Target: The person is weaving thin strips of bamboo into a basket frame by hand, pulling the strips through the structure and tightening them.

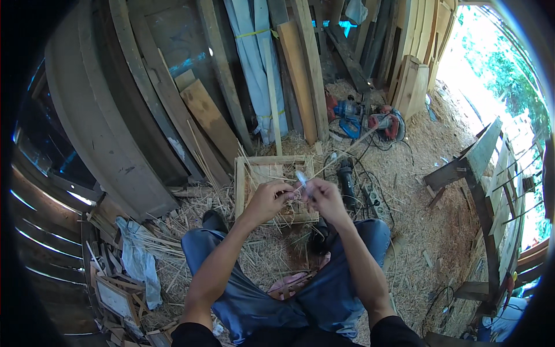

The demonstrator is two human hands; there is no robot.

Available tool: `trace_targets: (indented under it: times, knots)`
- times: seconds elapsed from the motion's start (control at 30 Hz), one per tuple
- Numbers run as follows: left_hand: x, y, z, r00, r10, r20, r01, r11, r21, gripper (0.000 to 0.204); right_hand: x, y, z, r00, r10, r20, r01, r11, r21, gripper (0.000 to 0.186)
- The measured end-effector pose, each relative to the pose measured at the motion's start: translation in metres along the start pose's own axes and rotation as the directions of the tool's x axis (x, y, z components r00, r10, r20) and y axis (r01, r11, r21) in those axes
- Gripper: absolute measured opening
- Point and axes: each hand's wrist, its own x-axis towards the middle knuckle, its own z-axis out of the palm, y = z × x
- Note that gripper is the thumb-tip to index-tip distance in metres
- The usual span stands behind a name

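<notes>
Above my lap, my left hand (267, 201) is pinched closed, its fingertips at the near end of a thin pale wooden strip (330, 168). My right hand (325, 199) is closed round a small silvery blade (302, 179), blurred, with its handle hidden in the fingers. From between my hands the strip slants up and away to the right. Below them a low wooden frame (240, 188) lies on the floor between my feet, with thin strips and shavings in and on it.
Boards (214, 118) and a grey-blue wrapped bundle (254, 63) lean on the far wall. Corded power tools (387, 124), a black tool (347, 182) and a power strip (376, 205) lie to the right. Loose strips (156, 243) and scrap wood (113, 301) are at left; a wooden structure (485, 185) stands right.
</notes>
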Motion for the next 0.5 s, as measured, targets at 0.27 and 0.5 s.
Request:
trace_targets:
  times: [0.27, 0.5]
  knots:
    - [-0.007, -0.008, -0.004, 0.999, 0.038, -0.007, -0.037, 0.994, 0.101, 0.014, -0.009, -0.021, -0.021, 0.986, 0.049, -0.159, 0.009, 0.939, 0.345, 0.030]
    - [-0.009, 0.006, 0.006, 0.984, 0.153, -0.091, -0.124, 0.955, 0.270, 0.011, -0.005, -0.012, -0.011, 0.984, 0.135, -0.117, -0.104, 0.966, 0.237, 0.026]
